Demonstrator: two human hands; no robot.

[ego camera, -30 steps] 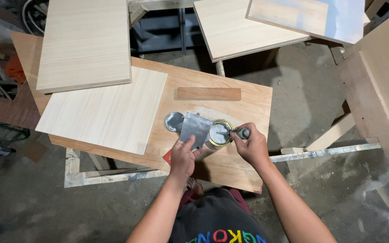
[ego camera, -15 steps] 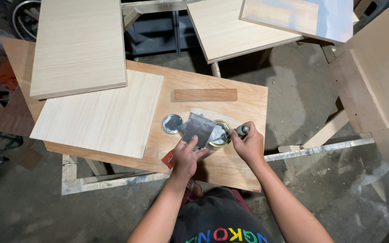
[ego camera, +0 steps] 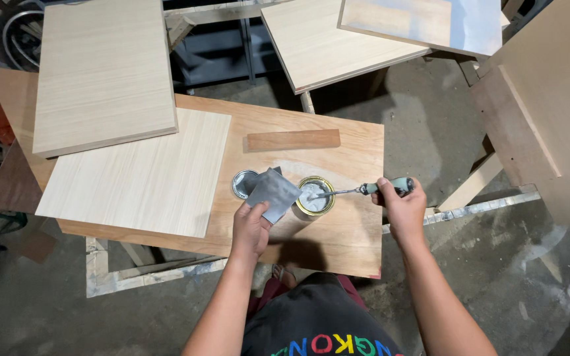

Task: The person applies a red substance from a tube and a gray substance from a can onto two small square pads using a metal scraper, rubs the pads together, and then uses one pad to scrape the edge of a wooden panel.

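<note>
My left hand (ego camera: 251, 227) grips a flat grey metal scraper blade (ego camera: 272, 193), tilted just left of an open round tin (ego camera: 315, 195) of pale grey paste. My right hand (ego camera: 400, 203) holds the green handle of a screwdriver (ego camera: 364, 190) whose metal tip reaches into the tin. The tin's round lid (ego camera: 243, 183) lies beside it on the left, partly behind the blade. All of this rests on a brown plywood worktop (ego camera: 338, 231).
A small brown wood block (ego camera: 291, 140) lies behind the tin. Two pale veneered panels (ego camera: 133, 175) (ego camera: 103, 69) cover the worktop's left half. More panels (ego camera: 338, 39) rest at the back, a plywood piece (ego camera: 549, 112) stands at right. Concrete floor (ego camera: 496, 277) surrounds.
My right hand has drawn back to the right along the screwdriver, so its shaft now shows with the tip in the tin. The blade has shifted left, uncovering the tin.
</note>
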